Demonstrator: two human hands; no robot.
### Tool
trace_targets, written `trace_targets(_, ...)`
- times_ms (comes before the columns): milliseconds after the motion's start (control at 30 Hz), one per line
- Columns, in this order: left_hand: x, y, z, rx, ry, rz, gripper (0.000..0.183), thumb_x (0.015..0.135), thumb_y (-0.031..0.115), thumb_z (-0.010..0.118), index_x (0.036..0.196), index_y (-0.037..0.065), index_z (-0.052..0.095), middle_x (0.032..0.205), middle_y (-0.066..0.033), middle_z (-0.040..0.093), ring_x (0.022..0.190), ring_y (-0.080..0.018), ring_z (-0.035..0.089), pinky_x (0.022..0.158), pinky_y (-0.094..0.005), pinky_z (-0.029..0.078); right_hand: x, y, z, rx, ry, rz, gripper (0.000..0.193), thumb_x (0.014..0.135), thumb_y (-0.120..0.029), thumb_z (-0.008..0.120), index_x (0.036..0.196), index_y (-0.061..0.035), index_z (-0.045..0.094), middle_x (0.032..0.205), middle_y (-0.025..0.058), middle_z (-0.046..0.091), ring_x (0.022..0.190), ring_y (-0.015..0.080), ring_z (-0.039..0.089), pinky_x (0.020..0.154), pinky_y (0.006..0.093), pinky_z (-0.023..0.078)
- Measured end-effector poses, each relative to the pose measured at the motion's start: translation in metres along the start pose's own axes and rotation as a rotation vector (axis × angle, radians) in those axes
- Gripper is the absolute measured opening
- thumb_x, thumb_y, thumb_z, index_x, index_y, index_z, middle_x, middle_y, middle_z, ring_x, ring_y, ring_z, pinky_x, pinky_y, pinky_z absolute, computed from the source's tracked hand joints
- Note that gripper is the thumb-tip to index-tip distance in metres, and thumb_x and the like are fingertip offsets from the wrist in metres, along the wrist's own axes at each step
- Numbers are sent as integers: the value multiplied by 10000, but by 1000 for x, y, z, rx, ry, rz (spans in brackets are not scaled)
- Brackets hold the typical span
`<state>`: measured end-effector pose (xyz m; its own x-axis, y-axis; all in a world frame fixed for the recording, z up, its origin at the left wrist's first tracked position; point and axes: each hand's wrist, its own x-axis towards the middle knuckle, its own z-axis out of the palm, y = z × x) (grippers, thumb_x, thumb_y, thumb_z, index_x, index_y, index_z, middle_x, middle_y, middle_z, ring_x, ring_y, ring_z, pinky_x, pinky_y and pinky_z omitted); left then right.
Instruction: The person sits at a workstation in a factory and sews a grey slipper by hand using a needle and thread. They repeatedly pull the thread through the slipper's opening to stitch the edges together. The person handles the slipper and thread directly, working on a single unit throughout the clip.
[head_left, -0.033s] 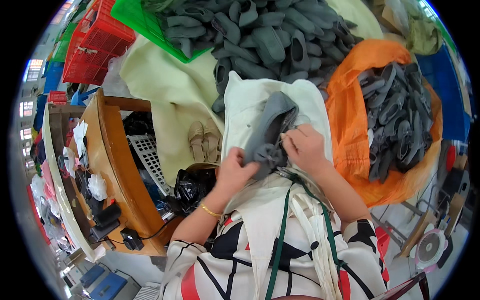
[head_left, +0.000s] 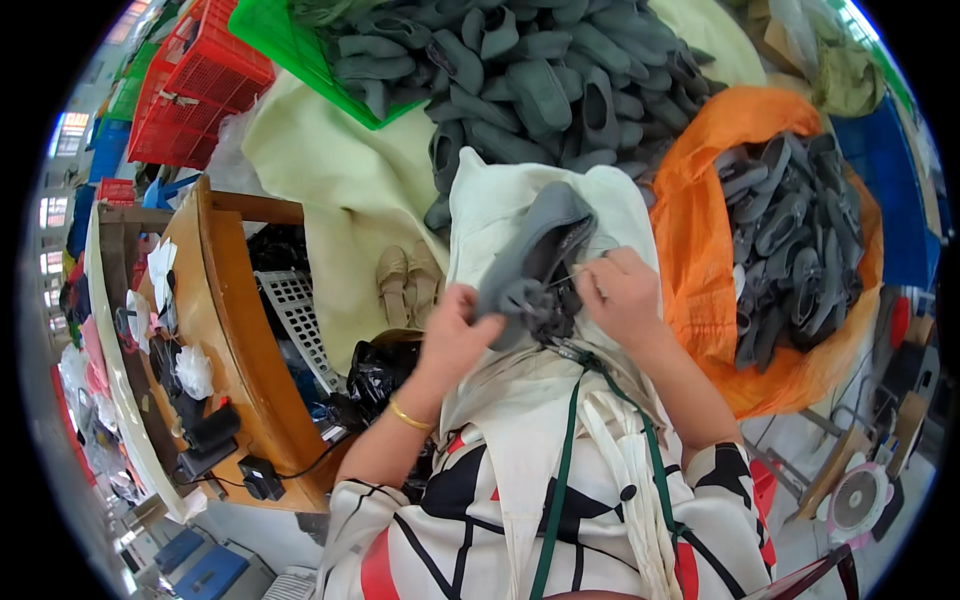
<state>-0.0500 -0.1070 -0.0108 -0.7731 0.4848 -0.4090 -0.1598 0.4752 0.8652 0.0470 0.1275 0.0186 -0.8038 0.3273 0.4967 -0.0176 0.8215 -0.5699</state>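
A dark grey slip-on shoe [head_left: 548,218] with a ruffled bow-like trim rests on a white cushion [head_left: 485,190] over my lap, its toe end pointing towards me. My left hand [head_left: 462,335] grips the shoe's left side near the trim, thumb and fingers closed, slightly blurred. On the other side, my right hand [head_left: 620,295] is closed in a pinch beside the shoe's opening. A thin pale strand runs from those fingers to the shoe; whether it is thread or a needle I cannot make out. Dark green cords [head_left: 560,470] hang over my apron.
A large heap of grey shoes [head_left: 540,95] lies ahead beside a green crate [head_left: 285,60]. An orange sack [head_left: 690,250] of similar shoes stands right. Left are a wooden table [head_left: 225,300], a black plastic bag [head_left: 375,375] and beige shoes [head_left: 408,280]. A fan [head_left: 860,500] is lower right.
My left hand has shifted slightly left with the shoe's near end. My right hand has drawn a little to the right, away from the trim.
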Motion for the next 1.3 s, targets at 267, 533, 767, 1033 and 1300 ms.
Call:
trace_targets(267, 72, 136, -103, 246, -182, 323, 332, 730, 99, 582, 1038, 11, 668, 836, -63, 666, 795, -129, 598, 754, -266, 491, 4, 33, -87, -161, -37, 160, 93, 787, -42, 716, 765, -27, 627, 693, 107, 549, 640, 264, 573, 567, 371, 452)
trace_targets(533, 117, 99, -27, 562, -16, 693, 294, 823, 142, 621, 1085, 12, 655, 1045, -167, 637, 1020, -375, 584, 897, -412, 486, -12, 55, -67, 11, -272, 335, 107, 861, -101, 678, 915, -9, 668, 801, 112, 611, 685, 237, 614, 609, 317, 486)
trace_targets(767, 79, 92, -21, 592, 131, 572, 204, 875, 196, 673, 935, 4, 643, 923, -163, 597, 904, -354, 561, 769, -430, 466, 28, 35, -5, 367, -327, 520, 207, 907, -172, 661, 1019, 2, 662, 906, 140, 638, 829, 232, 647, 751, 314, 522)
trace_targets(1033, 76, 67, -12, 464, 55, 481, 251, 807, 160, 755, 928, 35, 574, 848, -106, 587, 810, -287, 572, 709, -378, 463, 64, 5, 59, 537, -378, 399, 203, 868, -133, 693, 1032, -20, 650, 910, 133, 598, 780, 274, 592, 682, 353, 479)
trace_targets(1300, 70, 44, -5, 475, 162, 585, 228, 781, 91, 758, 942, 54, 601, 860, -88, 622, 783, -281, 589, 676, -386, 482, 39, 9, 73, 312, -292, 90, 245, 751, -44, 756, 981, -55, 671, 793, 101, 527, 718, 277, 551, 621, 369, 455)
